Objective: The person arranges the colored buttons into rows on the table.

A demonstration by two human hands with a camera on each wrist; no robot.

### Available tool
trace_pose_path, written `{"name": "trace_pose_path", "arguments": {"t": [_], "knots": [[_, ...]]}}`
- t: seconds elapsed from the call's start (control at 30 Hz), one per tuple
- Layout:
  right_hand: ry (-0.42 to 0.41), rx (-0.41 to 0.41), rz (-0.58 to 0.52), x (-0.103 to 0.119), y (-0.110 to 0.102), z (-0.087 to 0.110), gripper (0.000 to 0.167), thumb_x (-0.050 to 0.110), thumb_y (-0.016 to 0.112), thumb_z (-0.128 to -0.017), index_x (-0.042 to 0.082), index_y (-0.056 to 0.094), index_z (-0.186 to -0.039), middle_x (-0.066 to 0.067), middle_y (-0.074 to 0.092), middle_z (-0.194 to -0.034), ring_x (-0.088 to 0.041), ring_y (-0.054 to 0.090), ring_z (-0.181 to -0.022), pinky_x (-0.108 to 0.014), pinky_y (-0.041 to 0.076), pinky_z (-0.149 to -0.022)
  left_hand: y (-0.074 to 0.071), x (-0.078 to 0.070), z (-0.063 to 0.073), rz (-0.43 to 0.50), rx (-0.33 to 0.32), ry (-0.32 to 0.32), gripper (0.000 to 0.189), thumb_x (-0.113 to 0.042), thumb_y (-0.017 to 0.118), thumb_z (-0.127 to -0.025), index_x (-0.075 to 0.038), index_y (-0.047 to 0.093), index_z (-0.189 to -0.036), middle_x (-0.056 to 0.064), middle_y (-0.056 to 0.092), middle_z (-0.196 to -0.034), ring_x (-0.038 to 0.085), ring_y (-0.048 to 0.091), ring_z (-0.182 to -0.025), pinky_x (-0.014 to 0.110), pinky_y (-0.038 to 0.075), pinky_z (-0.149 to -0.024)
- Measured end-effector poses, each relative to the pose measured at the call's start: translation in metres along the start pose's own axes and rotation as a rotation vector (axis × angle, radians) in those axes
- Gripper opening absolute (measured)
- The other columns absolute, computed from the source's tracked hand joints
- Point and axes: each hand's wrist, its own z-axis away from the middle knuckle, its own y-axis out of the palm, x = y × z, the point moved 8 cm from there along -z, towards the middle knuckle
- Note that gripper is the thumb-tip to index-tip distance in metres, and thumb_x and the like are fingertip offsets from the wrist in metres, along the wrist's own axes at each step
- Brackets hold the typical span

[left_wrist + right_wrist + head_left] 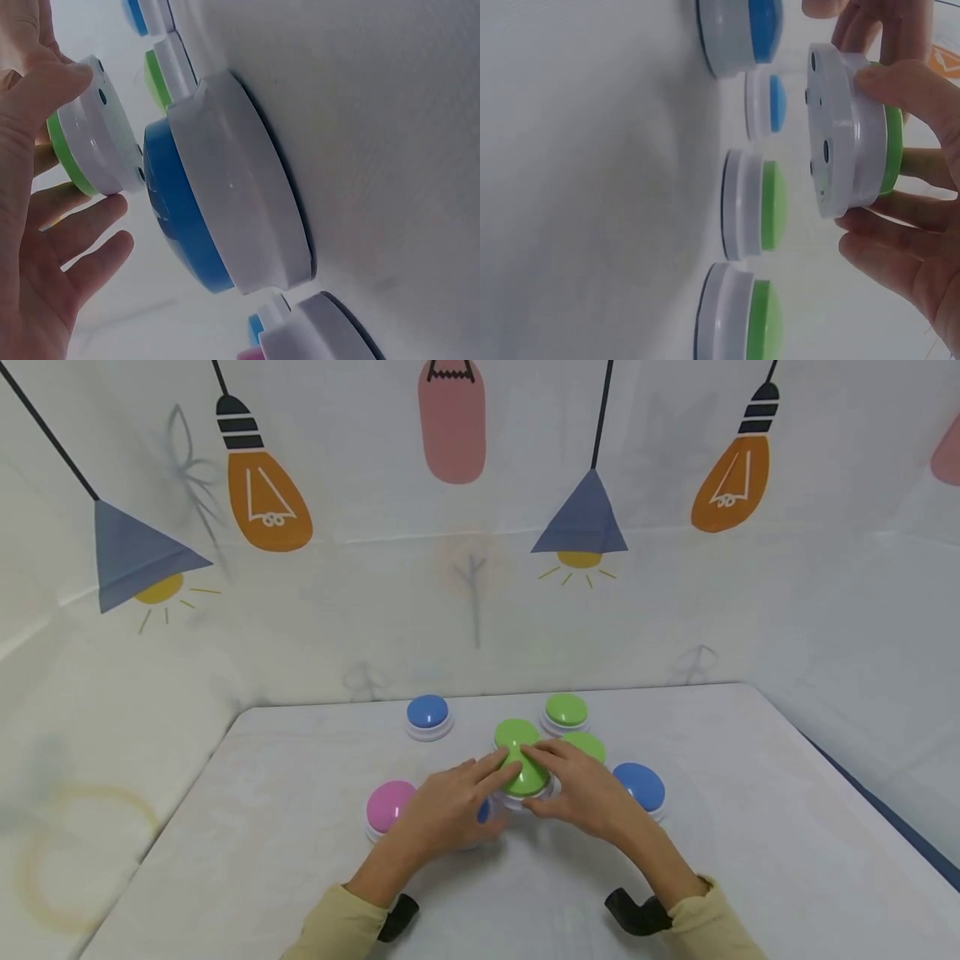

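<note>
Both hands hold a green-topped push button (528, 777) with a white base. It is raised off the table, and screw holes show on its underside in the right wrist view. My left hand (450, 802) has fingers over the green dome, and its thumb presses the white side (82, 127) in the left wrist view. Opposite, my right hand (585, 789) grips the button with its thumb on the white base (862, 127) and fingers around the green edge. A blue button (180, 202) stands below the left hand, mostly hidden by it in the head view.
Around the hands on the white table (247, 860) stand a pink button (390, 806), a blue button (641, 785) at right, and green buttons (585, 744) (516, 729). At the back are another blue button (427, 712) and another green button (566, 709).
</note>
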Motion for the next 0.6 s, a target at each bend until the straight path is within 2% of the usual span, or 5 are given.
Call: {"name": "trace_pose_path", "arguments": {"t": [0.2,0.4,0.6], "knots": [[0.019,-0.011,0.013,-0.005,0.002,0.009,0.067,0.031,0.082,-0.08,0.006,0.058,-0.138,-0.012,0.059,-0.133,-0.03,0.059,-0.121,-0.048,0.052,-0.096,0.009,-0.006,0.001,0.027,0.096,-0.009,0.08,-0.049,0.079,-0.079,-0.02,0.048,-0.147,0.009,0.047,-0.151,0.031,0.065,-0.116,0.04,0.057,-0.089],[0.039,-0.013,0.044,-0.009,0.004,0.017,0.067,0.033,0.083,-0.079,0.008,0.059,-0.136,-0.012,0.06,-0.131,-0.031,0.06,-0.118,-0.049,0.053,-0.094,0.015,-0.013,0.002,0.006,0.125,0.004,0.079,-0.052,0.076,-0.08,-0.021,0.048,-0.147,0.009,0.047,-0.151,0.032,0.065,-0.115,0.04,0.058,-0.086],[0.035,-0.01,0.071,-0.01,0.009,0.021,0.066,0.032,0.083,-0.078,0.007,0.06,-0.135,-0.012,0.06,-0.131,-0.032,0.06,-0.118,-0.049,0.054,-0.093,0.02,-0.016,0.002,0.002,0.156,0.007,0.079,-0.052,0.076,-0.08,-0.021,0.048,-0.147,0.01,0.045,-0.152,0.031,0.064,-0.117,0.04,0.056,-0.092]]}}
